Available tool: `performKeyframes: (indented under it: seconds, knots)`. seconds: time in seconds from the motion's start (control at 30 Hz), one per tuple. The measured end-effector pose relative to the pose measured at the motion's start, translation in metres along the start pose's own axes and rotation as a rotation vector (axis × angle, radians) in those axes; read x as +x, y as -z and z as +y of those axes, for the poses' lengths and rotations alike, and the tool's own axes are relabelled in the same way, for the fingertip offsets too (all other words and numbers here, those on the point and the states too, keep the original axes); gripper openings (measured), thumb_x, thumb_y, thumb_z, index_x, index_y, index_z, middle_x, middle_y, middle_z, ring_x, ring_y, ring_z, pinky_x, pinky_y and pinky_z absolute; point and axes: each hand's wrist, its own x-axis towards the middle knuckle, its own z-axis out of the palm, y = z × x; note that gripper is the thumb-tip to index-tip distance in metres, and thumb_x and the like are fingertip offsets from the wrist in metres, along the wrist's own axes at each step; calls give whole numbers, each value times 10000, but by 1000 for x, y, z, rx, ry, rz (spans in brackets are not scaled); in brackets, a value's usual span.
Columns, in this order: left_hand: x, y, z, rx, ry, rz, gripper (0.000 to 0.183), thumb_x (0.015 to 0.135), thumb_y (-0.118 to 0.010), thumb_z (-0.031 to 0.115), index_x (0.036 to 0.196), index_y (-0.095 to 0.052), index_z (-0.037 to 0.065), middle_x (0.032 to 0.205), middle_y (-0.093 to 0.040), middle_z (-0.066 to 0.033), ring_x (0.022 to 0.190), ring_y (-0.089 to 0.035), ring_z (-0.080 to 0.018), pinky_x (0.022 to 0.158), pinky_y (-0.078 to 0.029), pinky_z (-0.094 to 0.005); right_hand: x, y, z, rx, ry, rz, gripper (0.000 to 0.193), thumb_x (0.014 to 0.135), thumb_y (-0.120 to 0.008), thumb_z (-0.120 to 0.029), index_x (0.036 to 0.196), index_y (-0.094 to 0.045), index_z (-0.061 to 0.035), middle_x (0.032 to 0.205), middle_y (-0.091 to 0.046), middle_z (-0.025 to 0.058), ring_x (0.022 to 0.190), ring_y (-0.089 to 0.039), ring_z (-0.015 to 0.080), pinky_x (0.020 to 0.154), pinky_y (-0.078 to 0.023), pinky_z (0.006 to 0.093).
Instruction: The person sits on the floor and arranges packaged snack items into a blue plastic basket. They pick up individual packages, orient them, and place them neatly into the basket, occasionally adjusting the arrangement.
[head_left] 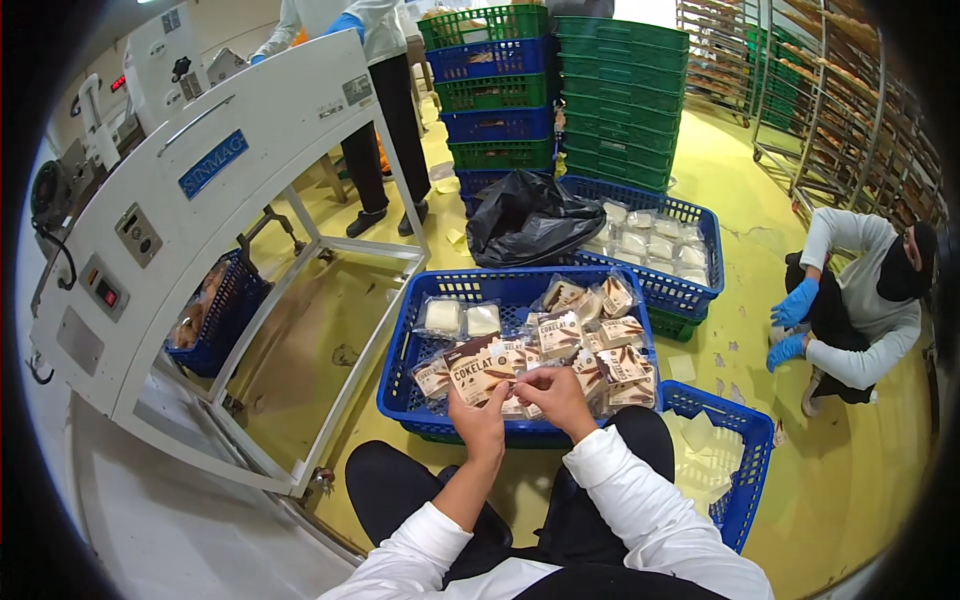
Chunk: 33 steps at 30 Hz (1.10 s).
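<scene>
My left hand is closed on a flat brown-and-cream printed packet, held over the near side of a blue plastic crate. Against the left thumb, the pinched fingertips of my right hand meet at the packet's lower right edge; what they grip is too small to make out. Beneath and beyond both hands, the crate holds several similar printed packets. Toward its far left corner lie clear-wrapped white square pieces.
A black plastic bag rests by another blue crate of white packs. Crates stack behind. At right a blue crate holds pale sheets; a gloved person crouches beyond. A white machine stands left; racks far right.
</scene>
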Motion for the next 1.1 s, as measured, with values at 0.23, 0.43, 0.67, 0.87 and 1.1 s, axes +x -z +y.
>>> performKeyframes:
  seconds: [0.23, 0.43, 0.67, 0.87, 1.1]
  knots:
    - [-7, -4, 0, 233, -190, -29, 414, 768, -761, -9, 1113, -531, -29, 980, -686, -120, 855, -683, -178, 753, -548, -308, 1, -7, 5, 41, -95, 114, 112, 764, -686, -47, 806, -675, 57, 686, -667, 63, 580, -600, 95, 541, -481, 235]
    - [-9, -10, 3, 449, -259, -54, 423, 772, -770, 34, 1116, -529, -17, 982, -687, -139, 874, -681, -210, 784, -538, -346, 4, -7, 12, 45, -107, 187, 154, 735, -707, -101, 773, -710, 49, 649, -675, 61, 554, -610, 99, 509, -476, 251]
    - [91, -58, 33, 396, -365, -405, 684, 846, -761, 254, 1408, -418, 71, 1146, -631, -190, 1034, -619, -242, 923, -482, -364, 19, 47, 5, 182, -33, 436, 121, 787, -632, -64, 774, -689, 41, 667, -648, 55, 574, -586, 100, 535, -457, 216]
    - [274, -156, 103, 1165, -769, -492, 809, 838, -732, 324, 1491, -325, 74, 1106, -688, -188, 987, -687, -266, 830, -537, -361, 28, 37, 15, 454, -107, 450, 110, 813, -620, -14, 880, -667, 61, 717, -661, 84, 575, -595, 123, 552, -488, 225]
    - [279, -219, 134, 1343, -82, -610, 752, 832, -544, 190, 1537, -283, 162, 1145, -689, -133, 853, -711, -261, 740, -548, -359, 27, 57, 16, 443, -100, 532, 73, 823, -632, -25, 767, -664, 12, 678, -645, 54, 535, -575, 100, 503, -462, 204]
